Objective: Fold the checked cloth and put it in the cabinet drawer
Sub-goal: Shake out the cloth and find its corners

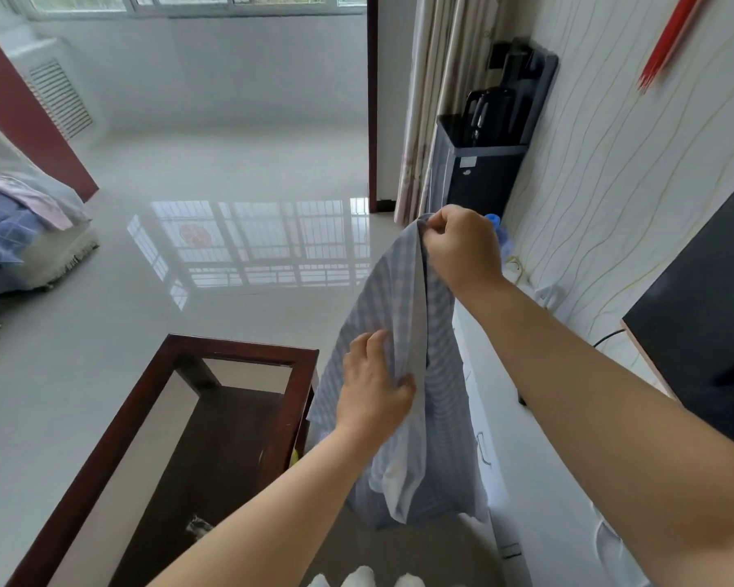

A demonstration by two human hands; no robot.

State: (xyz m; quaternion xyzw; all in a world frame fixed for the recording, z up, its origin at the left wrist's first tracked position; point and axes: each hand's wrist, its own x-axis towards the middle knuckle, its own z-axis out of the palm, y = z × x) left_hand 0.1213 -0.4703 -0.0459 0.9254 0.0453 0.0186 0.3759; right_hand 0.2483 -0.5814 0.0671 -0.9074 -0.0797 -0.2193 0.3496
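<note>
The checked cloth (403,298), pale blue and grey, hangs in the air in front of me, doubled lengthwise. My right hand (462,247) pinches its top edge, held high. Lower down, my left hand (376,387) grips the cloth's side edge between thumb and fingers. The cloth's bottom dangles near the floor. A white cabinet (539,468) runs along the wall at the right, and a drawer handle (484,449) shows on its front; the drawers look closed.
A dark wooden coffee table with a glass top (238,353) stands at lower left. A black water dispenser (484,163) with a kettle stands by the curtain. A dark TV screen (704,324) sits on the cabinet. A sofa with bedding (13,230) is at far left.
</note>
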